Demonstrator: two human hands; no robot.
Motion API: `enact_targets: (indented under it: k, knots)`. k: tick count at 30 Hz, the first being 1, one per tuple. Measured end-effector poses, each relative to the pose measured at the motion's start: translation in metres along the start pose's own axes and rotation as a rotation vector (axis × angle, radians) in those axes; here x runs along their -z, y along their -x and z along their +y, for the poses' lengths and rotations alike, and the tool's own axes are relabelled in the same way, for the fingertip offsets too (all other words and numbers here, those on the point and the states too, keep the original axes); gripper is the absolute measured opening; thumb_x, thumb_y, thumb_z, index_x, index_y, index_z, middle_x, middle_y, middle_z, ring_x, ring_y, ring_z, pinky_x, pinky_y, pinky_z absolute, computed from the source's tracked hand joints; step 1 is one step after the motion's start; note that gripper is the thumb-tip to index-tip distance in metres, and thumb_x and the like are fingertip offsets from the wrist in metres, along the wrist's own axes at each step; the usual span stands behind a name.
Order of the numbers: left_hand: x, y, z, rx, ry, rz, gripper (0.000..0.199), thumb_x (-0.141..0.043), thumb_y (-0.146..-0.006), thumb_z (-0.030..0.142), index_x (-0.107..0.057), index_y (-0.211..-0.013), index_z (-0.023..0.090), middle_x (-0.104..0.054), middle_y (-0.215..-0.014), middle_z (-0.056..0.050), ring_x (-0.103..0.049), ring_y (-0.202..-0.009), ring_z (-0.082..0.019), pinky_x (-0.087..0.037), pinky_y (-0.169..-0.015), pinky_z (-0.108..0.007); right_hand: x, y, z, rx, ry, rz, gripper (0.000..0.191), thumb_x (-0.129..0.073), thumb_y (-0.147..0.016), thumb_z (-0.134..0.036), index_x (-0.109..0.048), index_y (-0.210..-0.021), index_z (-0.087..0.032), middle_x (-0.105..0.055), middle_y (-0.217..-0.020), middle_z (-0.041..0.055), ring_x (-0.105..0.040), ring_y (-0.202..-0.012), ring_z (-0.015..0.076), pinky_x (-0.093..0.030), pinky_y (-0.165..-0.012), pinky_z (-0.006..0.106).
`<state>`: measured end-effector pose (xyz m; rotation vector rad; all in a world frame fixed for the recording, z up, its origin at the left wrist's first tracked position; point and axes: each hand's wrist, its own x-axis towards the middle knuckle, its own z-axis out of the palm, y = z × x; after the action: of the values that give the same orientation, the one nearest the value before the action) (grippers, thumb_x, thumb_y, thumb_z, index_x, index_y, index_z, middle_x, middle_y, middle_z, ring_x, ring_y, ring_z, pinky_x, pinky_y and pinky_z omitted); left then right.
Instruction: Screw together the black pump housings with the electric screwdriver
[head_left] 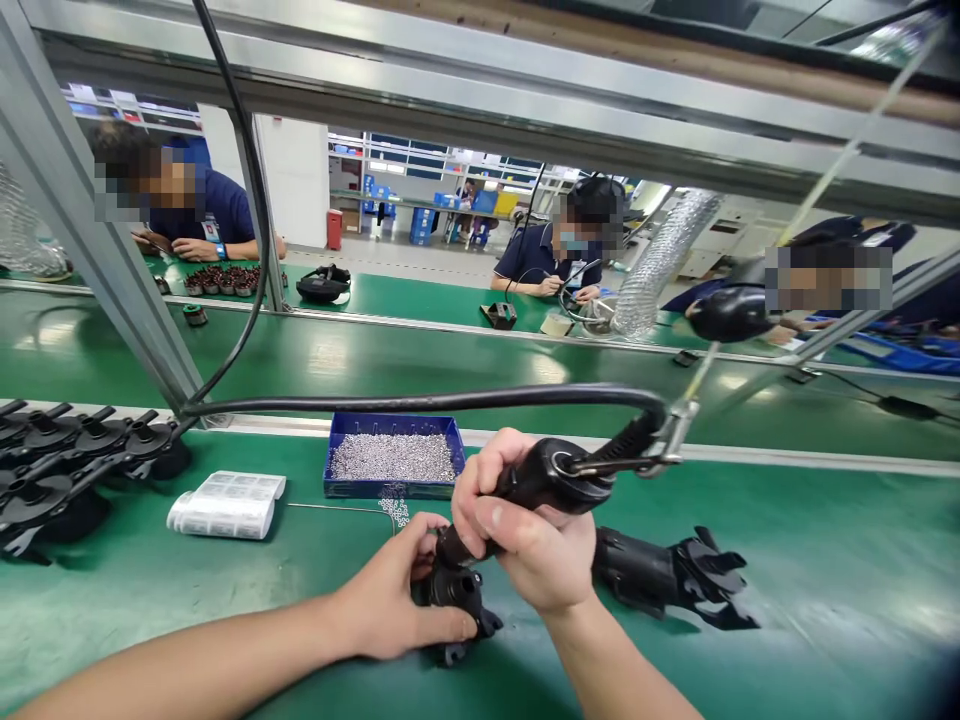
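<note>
My right hand (pixel 521 525) is wrapped round a black electric screwdriver (pixel 555 478), tilted so its nose points down and left. A thick black cable and a metal hanger join its upper end. Below the nose, my left hand (pixel 409 590) grips a black plastic part (pixel 456 595) against the green bench. The screwdriver's tip is hidden behind my fingers and the part, so I cannot tell whether it touches. Beside my right wrist lies another black plastic housing (pixel 667 570) with finned, claw-like ends.
A blue tray (pixel 394 489) of small silvery pieces stands behind my hands, some spilled in front. A thin metal rod (pixel 341 507) and a curled label sheet (pixel 225 505) lie left of it. Several black parts (pixel 90 435) line the far left. Co-workers sit beyond the metal frame (pixel 112 210).
</note>
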<state>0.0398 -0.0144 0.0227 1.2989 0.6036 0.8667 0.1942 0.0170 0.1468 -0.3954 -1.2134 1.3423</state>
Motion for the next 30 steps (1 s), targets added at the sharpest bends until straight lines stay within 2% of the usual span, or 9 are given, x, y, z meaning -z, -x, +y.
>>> enact_targets:
  k: [6, 10, 13, 17, 19, 21, 25, 28, 30]
  knots:
    - [0.001, -0.003, 0.003, 0.014, -0.037, 0.006, 0.067, -0.095, -0.084, 0.031, -0.056, -0.138, 0.021, -0.07, -0.114, -0.004, -0.068, -0.122, -0.03, -0.05, -0.115, -0.052, -0.009, 0.001, 0.006, 0.104, 0.166, 0.126, 0.013, -0.077, -0.092, -0.022, -0.065, -0.087, -0.022, -0.062, -0.063, -0.0051, -0.056, -0.043, 0.0127, -0.047, -0.044, 0.024]
    - [0.002, -0.001, -0.006, 0.01, -0.094, 0.041, 0.07, -0.093, -0.087, 0.038, -0.053, -0.144, 0.024, -0.071, -0.127, -0.008, -0.067, -0.125, -0.031, -0.05, -0.116, -0.053, -0.002, -0.003, 0.003, 0.145, 0.227, 0.148, 0.013, -0.078, -0.095, -0.025, -0.067, -0.09, -0.022, -0.067, -0.064, -0.0033, -0.062, -0.049, 0.0159, -0.052, -0.049, 0.027]
    - [0.009, 0.002, -0.014, -0.035, -0.153, 0.044, 0.104, -0.097, -0.082, 0.047, -0.037, -0.163, 0.026, -0.067, -0.139, -0.014, -0.067, -0.129, -0.033, -0.046, -0.119, -0.055, 0.006, -0.003, -0.009, 0.226, 0.202, 0.157, 0.01, -0.078, -0.097, -0.021, -0.068, -0.097, -0.023, -0.072, -0.073, -0.0013, -0.069, -0.059, 0.0177, -0.057, -0.057, 0.029]
    - [0.028, 0.001, -0.012, 0.007, -0.131, -0.23, 0.144, -0.098, -0.08, 0.05, 0.004, -0.178, 0.029, -0.052, -0.162, -0.022, -0.055, -0.149, -0.037, -0.029, -0.131, -0.062, 0.014, -0.003, -0.031, 0.292, 0.182, 0.162, 0.008, -0.075, -0.096, -0.019, -0.07, -0.096, -0.024, -0.072, -0.073, -0.0009, -0.068, -0.06, 0.0181, -0.058, -0.059, 0.03]
    - [0.037, -0.003, -0.007, 0.052, -0.041, -0.384, 0.152, -0.1, -0.078, 0.049, 0.014, -0.177, 0.031, -0.05, -0.166, -0.022, -0.052, -0.154, -0.037, -0.025, -0.133, -0.063, 0.017, -0.005, -0.041, 0.314, 0.152, 0.208, 0.007, -0.075, -0.094, -0.018, -0.07, -0.093, -0.023, -0.07, -0.07, -0.0011, -0.066, -0.057, 0.0172, -0.056, -0.056, 0.029]
    - [0.042, -0.006, -0.005, 0.061, 0.011, -0.454, 0.156, -0.104, -0.073, 0.046, 0.011, -0.178, 0.033, -0.052, -0.165, -0.021, -0.05, -0.156, -0.036, -0.022, -0.134, -0.063, 0.019, -0.008, -0.047, 0.34, 0.13, 0.256, 0.007, -0.075, -0.09, -0.017, -0.07, -0.09, -0.022, -0.069, -0.068, -0.0009, -0.065, -0.056, 0.0171, -0.056, -0.054, 0.028]
    - [0.036, -0.004, -0.013, 0.003, -0.08, -0.3, 0.138, -0.105, -0.073, 0.049, -0.015, -0.176, 0.032, -0.064, -0.145, -0.017, -0.062, -0.142, -0.036, -0.029, -0.131, -0.062, 0.019, -0.011, -0.052, 0.358, 0.135, 0.304, 0.008, -0.076, -0.087, -0.015, -0.071, -0.088, -0.022, -0.069, -0.066, -0.0008, -0.064, -0.055, 0.0176, -0.056, -0.051, 0.029]
    - [0.024, 0.0, -0.019, -0.011, -0.24, -0.281, 0.159, -0.11, -0.06, 0.05, -0.005, -0.177, 0.029, -0.061, -0.147, -0.02, -0.06, -0.141, -0.041, -0.031, -0.13, -0.065, 0.016, -0.011, -0.052, 0.359, 0.133, 0.297, 0.009, -0.076, -0.086, -0.015, -0.071, -0.088, -0.023, -0.069, -0.066, -0.0011, -0.064, -0.054, 0.0177, -0.056, -0.051, 0.029]
    - [0.015, 0.002, -0.021, 0.018, -0.314, -0.312, 0.16, -0.108, -0.063, 0.043, 0.004, -0.176, 0.029, -0.058, -0.152, -0.023, -0.053, -0.149, -0.044, -0.026, -0.131, -0.068, 0.014, -0.011, -0.051, 0.355, 0.134, 0.287, 0.009, -0.075, -0.087, -0.016, -0.07, -0.088, -0.023, -0.069, -0.066, -0.0014, -0.064, -0.054, 0.0178, -0.057, -0.051, 0.03]
